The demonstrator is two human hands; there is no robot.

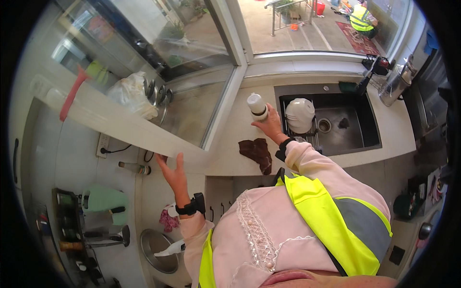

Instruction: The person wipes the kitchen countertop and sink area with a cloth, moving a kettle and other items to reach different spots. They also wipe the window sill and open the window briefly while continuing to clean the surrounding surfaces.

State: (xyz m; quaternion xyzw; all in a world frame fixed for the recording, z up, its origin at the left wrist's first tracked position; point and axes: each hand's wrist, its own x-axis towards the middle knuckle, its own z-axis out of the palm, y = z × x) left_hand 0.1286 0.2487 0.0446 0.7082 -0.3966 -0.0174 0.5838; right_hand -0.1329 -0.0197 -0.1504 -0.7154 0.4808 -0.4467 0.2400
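My right hand (271,125) is wrapped around a white-capped bottle (256,104) above the pale countertop, left of the sink. A brown cloth (256,153) lies crumpled on the counter below that hand. My left hand (174,178) is raised with thumb and fingers apart, at the lower edge of the open window sash (158,135). Some of its fingertips are partly hidden by the sash, and whether they press on it is unclear. Beside this hand, a glass bottle (135,167) with a label is on the counter by the wall.
A dark sink (354,124) holds stacked white bowls (300,115) on a rack. The glass sash slants across the left counter. A metal basin (158,248) sits at lower left, near a wall rack of utensils (108,235). Outside, a person in a yellow vest (361,18) sits low.
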